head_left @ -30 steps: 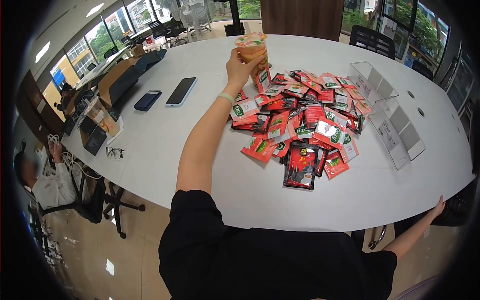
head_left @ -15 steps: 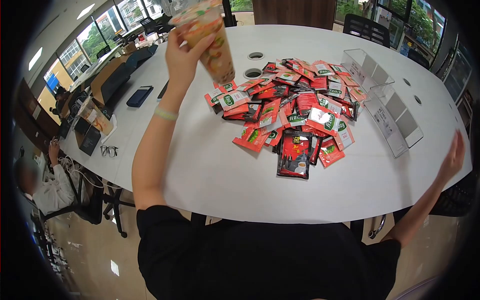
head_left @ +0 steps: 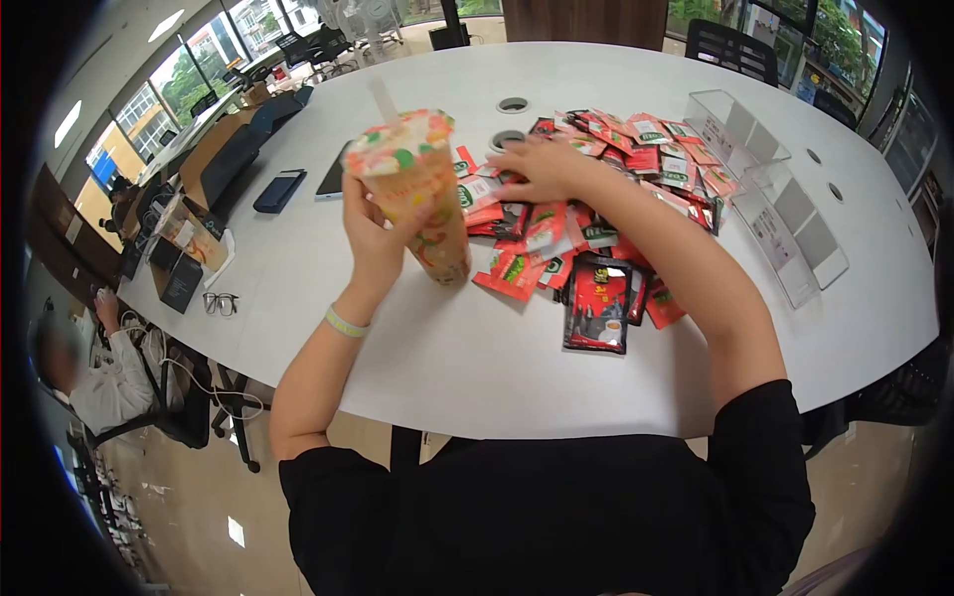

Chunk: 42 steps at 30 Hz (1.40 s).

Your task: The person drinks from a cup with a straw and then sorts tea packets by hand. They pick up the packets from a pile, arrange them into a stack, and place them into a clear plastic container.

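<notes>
My left hand (head_left: 378,230) is wrapped round a tall plastic drink cup (head_left: 437,223) with a colourful lid film and a straw. The cup is upright with a slight tilt, at the left side of a heap of red and black sachets (head_left: 547,226). Over the heap's left part reaches my right hand (head_left: 542,169), its fingers spread and touching or just above the sachets. My right forearm hides part of the heap. A black and red coffee sachet (head_left: 598,308) lies at the front of the heap.
Two clear acrylic holders (head_left: 785,228) stand right of the heap on the white table (head_left: 477,387). On the left are a dark tablet (head_left: 335,177), a dark blue case (head_left: 279,191), glasses (head_left: 221,303), another cup (head_left: 191,233) and a black box (head_left: 179,281). A person (head_left: 119,382) sits at far left.
My left hand has brought the cup down and kept its hold. My right hand has swung in from the far right to the sachet heap.
</notes>
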Tool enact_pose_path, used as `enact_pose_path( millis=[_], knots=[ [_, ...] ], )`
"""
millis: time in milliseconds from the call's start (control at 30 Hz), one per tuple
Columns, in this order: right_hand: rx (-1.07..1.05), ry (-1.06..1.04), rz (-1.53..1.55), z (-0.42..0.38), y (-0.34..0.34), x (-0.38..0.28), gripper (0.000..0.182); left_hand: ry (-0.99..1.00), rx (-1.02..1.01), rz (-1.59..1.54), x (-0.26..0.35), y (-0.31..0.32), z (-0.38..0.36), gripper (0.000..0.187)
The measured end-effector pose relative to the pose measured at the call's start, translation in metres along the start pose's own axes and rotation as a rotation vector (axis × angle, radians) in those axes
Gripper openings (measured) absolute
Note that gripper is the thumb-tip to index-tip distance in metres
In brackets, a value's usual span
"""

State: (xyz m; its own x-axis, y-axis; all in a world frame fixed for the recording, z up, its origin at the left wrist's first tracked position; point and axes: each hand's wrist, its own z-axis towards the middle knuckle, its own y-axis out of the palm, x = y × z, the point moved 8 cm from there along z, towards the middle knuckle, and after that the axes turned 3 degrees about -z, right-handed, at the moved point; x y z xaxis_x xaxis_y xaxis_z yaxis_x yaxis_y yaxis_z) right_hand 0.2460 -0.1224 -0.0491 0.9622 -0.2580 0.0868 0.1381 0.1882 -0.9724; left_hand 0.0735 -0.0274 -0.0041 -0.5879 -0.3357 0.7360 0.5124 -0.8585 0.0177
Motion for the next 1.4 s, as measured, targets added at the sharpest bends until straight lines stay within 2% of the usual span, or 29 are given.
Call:
enact_pose_path(
  millis=[67, 100, 333, 400, 467, 500, 567, 633, 667, 700, 733, 800, 833, 900, 933, 1000, 1033, 1100, 1233, 1300, 1333, 1400],
  knots=[
    [-0.022, 0.013, 0.001, -0.004, 0.025, 0.007, 0.063, -0.001, -0.01, 0.031, 0.001, 0.003, -0.002, 0.061],
    [-0.158, -0.003, -0.024, -0.014, 0.025, 0.012, 0.067, -0.008, -0.04, 0.02, 0.002, 0.005, -0.005, 0.063],
    [-0.189, -0.129, 0.076, -0.048, -0.035, 0.006, 0.051, -0.109, -0.126, -0.068, -0.004, 0.025, -0.018, 0.071],
    [0.291, -0.069, 0.686, -0.04, -0.095, 0.001, 0.045, -0.109, -0.144, -0.078, -0.005, 0.028, -0.02, 0.074],
    [0.366, -0.132, 1.07, -0.032, -0.125, -0.019, 0.034, -0.129, -0.194, -0.068, -0.01, 0.03, -0.024, 0.08],
    [0.364, -0.136, 1.076, -0.026, -0.136, -0.031, 0.034, -0.132, -0.191, -0.063, -0.011, 0.029, -0.025, 0.08],
    [0.36, -0.248, 0.806, -0.015, -0.157, -0.063, 0.029, -0.183, -0.228, -0.147, -0.016, 0.034, -0.028, 0.083],
    [0.298, -0.279, 0.767, 0.001, -0.158, -0.077, 0.028, -0.191, -0.249, -0.141, -0.018, 0.038, -0.032, 0.084],
    [0.235, -0.314, 0.716, 0.005, -0.156, -0.086, 0.031, -0.189, -0.268, -0.14, -0.019, 0.04, -0.034, 0.084],
    [0.269, -0.292, 0.697, 0.005, -0.16, -0.089, 0.037, -0.19, -0.269, -0.157, -0.024, 0.04, -0.034, 0.085],
    [0.269, -0.291, 0.7, 0.002, -0.161, -0.092, 0.037, -0.193, -0.27, -0.156, -0.026, 0.037, -0.033, 0.085],
    [0.268, -0.159, 0.817, -0.001, -0.16, -0.083, 0.037, -0.18, -0.394, -0.05, -0.028, 0.041, -0.031, 0.086],
    [0.264, -0.161, 0.809, 0.0, -0.158, -0.08, 0.037, -0.175, -0.389, -0.055, -0.029, 0.041, -0.03, 0.086],
    [0.265, -0.078, 1.064, 0.004, -0.146, -0.066, 0.04, -0.175, -0.391, -0.077, -0.032, 0.043, -0.03, 0.086],
    [0.261, -0.08, 1.061, 0.007, -0.138, -0.067, 0.04, -0.174, -0.386, -0.079, -0.033, 0.044, -0.03, 0.086],
    [0.585, -0.202, 0.995, -0.001, -0.153, -0.072, 0.042, -0.127, -0.363, -0.113, -0.03, 0.043, -0.029, 0.084],
    [0.58, -0.203, 0.997, -0.002, -0.155, -0.073, 0.042, -0.13, -0.359, -0.114, -0.029, 0.043, -0.028, 0.084],
    [0.508, -0.226, 0.722, -0.006, -0.16, -0.084, 0.042, -0.163, -0.378, -0.136, -0.026, 0.046, -0.029, 0.083],
    [0.431, -0.142, 0.887, 0.0, -0.156, -0.074, 0.041, -0.146, -0.423, -0.101, -0.023, 0.049, -0.031, 0.079],
    [0.625, -0.099, 0.982, -0.004, -0.165, -0.059, 0.046, -0.104, -0.384, -0.085, -0.02, 0.048, -0.03, 0.076],
    [0.62, -0.099, 0.98, -0.005, -0.167, -0.059, 0.046, -0.105, -0.38, -0.088, -0.022, 0.049, -0.031, 0.076],
    [0.695, -0.2, 0.777, -0.013, -0.181, -0.069, 0.045, -0.128, -0.321, -0.148, -0.026, 0.046, -0.029, 0.073]
  ],
)
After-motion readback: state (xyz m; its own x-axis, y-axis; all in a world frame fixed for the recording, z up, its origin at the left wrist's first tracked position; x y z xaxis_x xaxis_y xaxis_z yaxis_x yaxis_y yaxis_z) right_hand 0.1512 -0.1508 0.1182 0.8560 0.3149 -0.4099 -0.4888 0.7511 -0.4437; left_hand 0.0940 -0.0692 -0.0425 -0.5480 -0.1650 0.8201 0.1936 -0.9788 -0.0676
